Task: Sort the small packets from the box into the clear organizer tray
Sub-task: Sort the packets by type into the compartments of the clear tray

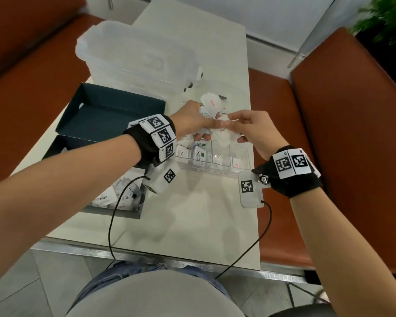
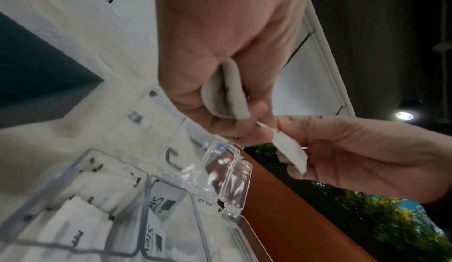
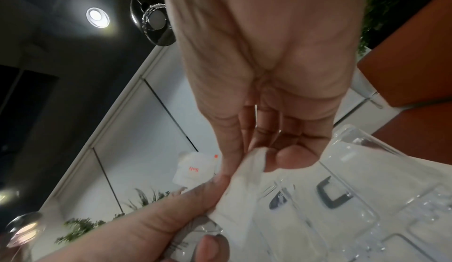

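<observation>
My left hand [image 1: 201, 126] grips a bunch of small white packets [image 1: 209, 104], one printed Salt in red [image 3: 193, 167]. My right hand [image 1: 236, 131] pinches a white sugar packet [image 1: 224, 131] between thumb and fingers, and the left fingertips still touch its other edge [image 2: 291, 152]. Both hands hover just above the clear organizer tray [image 1: 215, 171]. Its compartments hold a pepper packet [image 1: 183, 154], Stevia packets [image 1: 200, 154] and a red-printed packet [image 1: 238, 162]. The dark box [image 1: 133, 212] at the left holds several more packets [image 1: 114, 195], partly hidden by my left forearm.
The box's dark lid [image 1: 110, 110] lies open behind the box. A large clear lidded container [image 1: 135, 56] stands at the back of the white table [image 1: 192, 220]. Orange benches [image 1: 329, 133] flank the table. Cables hang from both wrist cameras over the front edge.
</observation>
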`<action>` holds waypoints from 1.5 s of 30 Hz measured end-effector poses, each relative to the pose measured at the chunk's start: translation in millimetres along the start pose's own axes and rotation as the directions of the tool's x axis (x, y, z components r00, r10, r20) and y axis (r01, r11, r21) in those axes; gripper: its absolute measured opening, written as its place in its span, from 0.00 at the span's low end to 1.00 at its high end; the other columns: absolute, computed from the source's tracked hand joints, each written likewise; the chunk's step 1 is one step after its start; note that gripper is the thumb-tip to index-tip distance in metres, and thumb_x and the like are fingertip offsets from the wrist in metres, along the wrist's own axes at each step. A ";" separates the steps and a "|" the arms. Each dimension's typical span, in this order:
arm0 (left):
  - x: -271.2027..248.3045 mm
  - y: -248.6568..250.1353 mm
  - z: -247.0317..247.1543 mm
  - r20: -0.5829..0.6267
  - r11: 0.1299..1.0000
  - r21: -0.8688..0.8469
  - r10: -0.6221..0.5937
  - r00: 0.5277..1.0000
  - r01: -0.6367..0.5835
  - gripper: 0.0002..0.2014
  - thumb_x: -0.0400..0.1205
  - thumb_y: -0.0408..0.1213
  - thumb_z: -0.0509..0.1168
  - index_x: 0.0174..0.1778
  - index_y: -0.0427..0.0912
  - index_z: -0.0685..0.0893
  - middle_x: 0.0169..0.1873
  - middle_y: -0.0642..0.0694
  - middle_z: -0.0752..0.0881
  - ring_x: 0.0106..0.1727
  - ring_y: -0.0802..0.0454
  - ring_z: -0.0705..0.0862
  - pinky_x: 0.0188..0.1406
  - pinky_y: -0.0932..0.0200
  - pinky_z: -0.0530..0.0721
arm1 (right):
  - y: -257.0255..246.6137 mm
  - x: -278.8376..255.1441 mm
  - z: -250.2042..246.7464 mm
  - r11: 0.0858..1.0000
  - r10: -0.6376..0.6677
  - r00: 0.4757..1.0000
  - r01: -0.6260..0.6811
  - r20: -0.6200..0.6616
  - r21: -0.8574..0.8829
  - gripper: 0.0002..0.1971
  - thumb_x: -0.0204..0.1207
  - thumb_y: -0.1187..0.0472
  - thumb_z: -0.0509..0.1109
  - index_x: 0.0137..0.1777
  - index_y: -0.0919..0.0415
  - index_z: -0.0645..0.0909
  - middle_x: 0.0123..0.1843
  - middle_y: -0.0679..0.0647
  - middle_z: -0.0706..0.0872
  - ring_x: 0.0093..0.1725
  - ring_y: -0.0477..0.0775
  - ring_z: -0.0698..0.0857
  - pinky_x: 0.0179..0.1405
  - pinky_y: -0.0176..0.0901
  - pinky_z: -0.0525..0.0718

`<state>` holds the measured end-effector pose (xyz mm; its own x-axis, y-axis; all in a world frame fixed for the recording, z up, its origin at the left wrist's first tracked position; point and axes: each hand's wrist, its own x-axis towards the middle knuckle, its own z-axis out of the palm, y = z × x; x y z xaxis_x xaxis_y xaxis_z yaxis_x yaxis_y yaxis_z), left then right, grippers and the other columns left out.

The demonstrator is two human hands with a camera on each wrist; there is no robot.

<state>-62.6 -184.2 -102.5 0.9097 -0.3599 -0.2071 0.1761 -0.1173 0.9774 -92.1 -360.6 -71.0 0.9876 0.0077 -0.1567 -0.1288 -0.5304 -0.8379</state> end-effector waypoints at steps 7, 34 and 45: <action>11.0 -9.0 3.9 -0.097 0.996 -0.088 -0.038 0.995 0.029 0.08 0.78 0.38 0.74 0.47 0.40 0.84 0.33 0.44 0.90 0.23 0.51 0.83 0.15 0.67 0.72 | 29.8 16.5 -12.6 0.987 0.155 0.973 -0.159 -0.172 -0.013 0.09 0.70 0.73 0.72 0.49 0.62 0.83 0.45 0.63 0.88 0.34 0.52 0.86 0.36 0.41 0.89; -5.3 -16.5 -13.3 -0.137 0.985 -0.166 -0.063 0.989 0.040 0.07 0.79 0.37 0.74 0.49 0.39 0.86 0.34 0.45 0.91 0.25 0.51 0.84 0.17 0.66 0.75 | 62.9 38.4 39.7 0.338 -0.022 0.983 0.178 0.182 -0.924 0.14 0.73 0.51 0.76 0.58 0.41 0.81 0.56 0.40 0.87 0.61 0.53 0.79 0.65 0.55 0.64; -5.4 -19.6 -19.6 -0.132 0.978 -0.200 -0.080 0.988 0.052 0.08 0.79 0.37 0.74 0.51 0.38 0.85 0.37 0.42 0.90 0.25 0.50 0.83 0.16 0.66 0.73 | 58.7 39.9 51.4 0.247 0.100 0.966 0.209 0.239 -0.946 0.06 0.72 0.56 0.71 0.43 0.42 0.84 0.46 0.39 0.87 0.56 0.51 0.80 0.66 0.57 0.60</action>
<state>-63.7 -161.8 -119.6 0.9344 -0.2238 -0.2770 0.2952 0.0515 0.9541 -64.9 -347.9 -153.3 0.9194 0.1569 -0.3606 0.2589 -0.9317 0.2547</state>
